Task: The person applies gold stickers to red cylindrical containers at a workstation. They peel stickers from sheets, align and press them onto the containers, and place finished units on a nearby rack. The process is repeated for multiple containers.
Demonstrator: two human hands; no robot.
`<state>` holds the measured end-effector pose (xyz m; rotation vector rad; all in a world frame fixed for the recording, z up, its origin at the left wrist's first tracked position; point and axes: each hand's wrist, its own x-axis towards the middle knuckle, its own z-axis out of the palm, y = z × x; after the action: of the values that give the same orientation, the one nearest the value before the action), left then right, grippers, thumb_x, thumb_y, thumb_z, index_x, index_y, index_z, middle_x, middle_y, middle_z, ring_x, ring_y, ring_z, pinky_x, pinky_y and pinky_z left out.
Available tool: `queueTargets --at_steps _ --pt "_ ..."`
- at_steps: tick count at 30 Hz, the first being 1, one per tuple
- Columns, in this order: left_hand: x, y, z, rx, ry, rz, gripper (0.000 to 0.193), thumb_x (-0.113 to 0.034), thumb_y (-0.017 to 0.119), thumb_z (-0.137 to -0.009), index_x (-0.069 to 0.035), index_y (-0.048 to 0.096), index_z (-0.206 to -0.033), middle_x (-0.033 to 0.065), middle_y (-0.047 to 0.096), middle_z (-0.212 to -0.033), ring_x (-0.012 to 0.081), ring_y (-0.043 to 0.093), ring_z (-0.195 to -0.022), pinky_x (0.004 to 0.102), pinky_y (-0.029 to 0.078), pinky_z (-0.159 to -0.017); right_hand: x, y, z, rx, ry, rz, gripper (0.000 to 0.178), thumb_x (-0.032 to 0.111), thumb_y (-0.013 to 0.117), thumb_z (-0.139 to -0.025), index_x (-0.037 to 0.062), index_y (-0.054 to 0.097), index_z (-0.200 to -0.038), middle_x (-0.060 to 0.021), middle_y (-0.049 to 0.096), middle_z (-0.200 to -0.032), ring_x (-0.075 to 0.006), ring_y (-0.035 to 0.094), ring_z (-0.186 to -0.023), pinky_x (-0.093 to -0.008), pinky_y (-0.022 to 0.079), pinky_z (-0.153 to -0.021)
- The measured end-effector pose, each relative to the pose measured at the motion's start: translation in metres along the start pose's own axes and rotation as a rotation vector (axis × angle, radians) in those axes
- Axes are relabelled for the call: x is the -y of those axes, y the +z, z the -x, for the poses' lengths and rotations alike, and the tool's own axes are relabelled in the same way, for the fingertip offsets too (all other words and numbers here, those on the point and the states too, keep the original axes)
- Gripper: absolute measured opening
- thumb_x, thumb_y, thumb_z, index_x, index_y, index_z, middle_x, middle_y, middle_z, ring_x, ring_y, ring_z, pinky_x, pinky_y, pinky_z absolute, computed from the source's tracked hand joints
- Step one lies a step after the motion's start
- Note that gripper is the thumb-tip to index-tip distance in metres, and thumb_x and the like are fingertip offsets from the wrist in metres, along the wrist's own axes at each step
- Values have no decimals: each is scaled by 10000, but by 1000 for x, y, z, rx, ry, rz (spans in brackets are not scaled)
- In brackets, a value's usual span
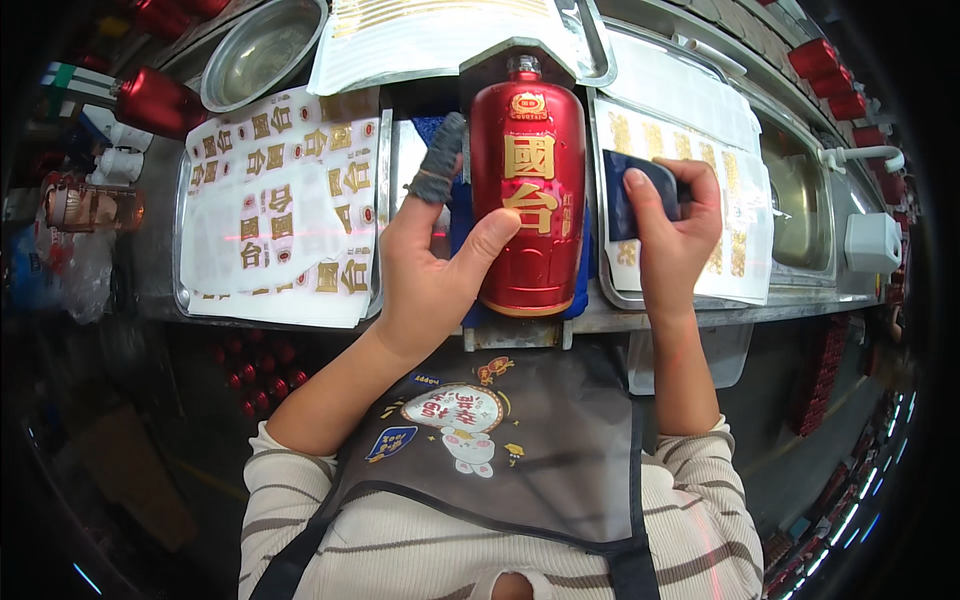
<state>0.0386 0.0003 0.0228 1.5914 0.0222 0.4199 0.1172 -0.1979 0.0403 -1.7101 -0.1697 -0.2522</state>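
A red metallic bottle (527, 265) with gold characters lies in front of me, its neck pointing away, over a blue cloth and a metal stand. My left hand (425, 260) is at the bottle's left side. Its thumb touches the gold lettering, while the index finger, covered by a dark grey finger wrap (437, 160), stretches upward apart from it. To the right of the bottle, my right hand (680, 215) pinches a flat dark blue scraper (621, 190) between thumb and fingers. The scraper is apart from the bottle, above the right tray.
A left tray (183, 250) carries sheets of gold character decals (270, 215). Gold strip decals (735, 215) lie on the right tray. Beyond are a metal bowl (265, 55) and white sheets (420, 45). A sink (800, 200) with a white tap (860, 155) is at the right.
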Motion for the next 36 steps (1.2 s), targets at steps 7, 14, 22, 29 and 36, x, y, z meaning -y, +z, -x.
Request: queueTargets --at_steps 7,14,22,29,36 --pt "-21 -18 -20 267 521 -881 443 -589 531 -937 -243 760 -1092 262 344 -1548 490 375 -1374 653 190 -1112 -8 -7 5 45 120 -109 170 33 700 -896 7 583 -1016 -21 603 -914 -55 562 -792 -194 473 -709" --pt "-29 -13 -16 391 608 -953 462 -571 566 -904 -156 741 -802 227 359 -1552 496 298 -1418 718 159 -1087 15 -16 10 233 325 -322 49 53 633 -893 16 625 -925 8 614 -841 -45 512 -750 -198 401 -678" --pt "-7 -33 -22 233 484 -854 411 -535 539 -958 -214 770 -1069 257 276 -1583 489 265 -1434 674 98 -1118 28 33 22 288 87 42 366 163 742 -886 -3 515 -1120 -93 562 -1031 -87 618 -728 -195 471 -611" --pt "4 -42 -4 240 308 -676 444 -520 518 -978 -175 749 -1137 274 243 -1589 498 237 -1444 683 69 -1118 26 33 21 309 224 -131 521 218 769 -875 8 418 -1198 -114 502 -1126 -125 664 -769 -212 502 -626" --pt "-9 -31 -36 272 474 -758 361 -469 623 -918 -155 766 -1024 285 302 -1560 512 315 -1402 688 110 -1111 26 32 23 307 202 -92 501 205 754 -888 4 417 -1200 -115 500 -1135 -117 652 -782 -211 502 -643"
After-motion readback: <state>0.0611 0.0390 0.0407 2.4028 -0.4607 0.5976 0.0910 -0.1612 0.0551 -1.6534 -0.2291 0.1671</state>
